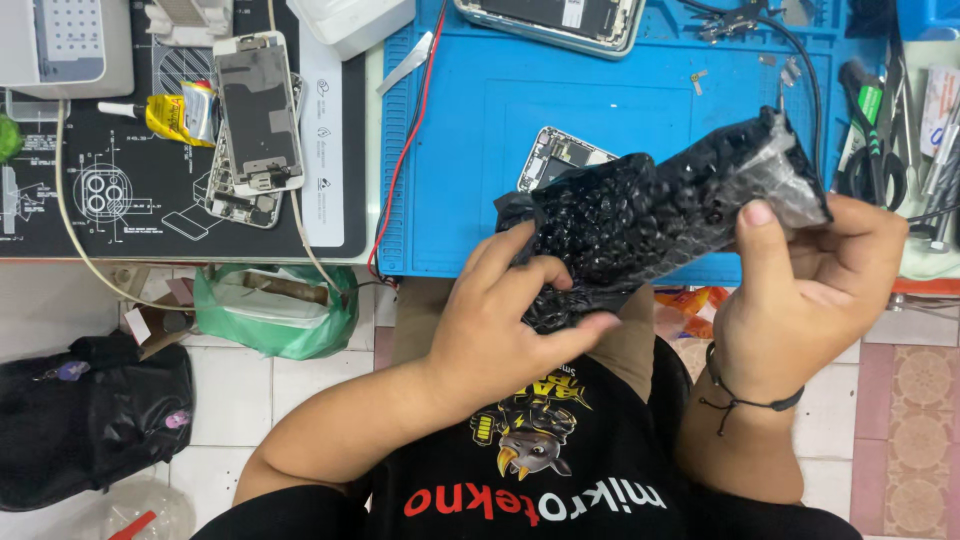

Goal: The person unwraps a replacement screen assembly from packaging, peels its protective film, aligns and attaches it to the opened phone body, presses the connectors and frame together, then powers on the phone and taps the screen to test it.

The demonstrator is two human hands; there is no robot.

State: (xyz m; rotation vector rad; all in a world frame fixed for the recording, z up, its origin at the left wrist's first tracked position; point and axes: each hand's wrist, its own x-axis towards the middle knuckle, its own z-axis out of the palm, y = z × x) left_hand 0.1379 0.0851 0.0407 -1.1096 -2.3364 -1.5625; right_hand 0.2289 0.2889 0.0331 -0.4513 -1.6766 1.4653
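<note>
Two hands, left hand [500, 325] and right hand [800, 290], around black bubble-wrap pouch [650, 215]

A blue silicone work mat [600, 120] is covering the bench's right half, an opened phone chassis [556, 156] lying on it and another opened phone [560, 20] sitting at its top edge. A black printed mat [120, 200] is lying to the left, carrying a stacked phone screen [258, 110] and a yellow glue tube [175, 115]. A red wire [405, 150] is running between the mats. A green plastic bag [275, 310] and a black bag [95, 420] are resting on the tiled floor.
</note>
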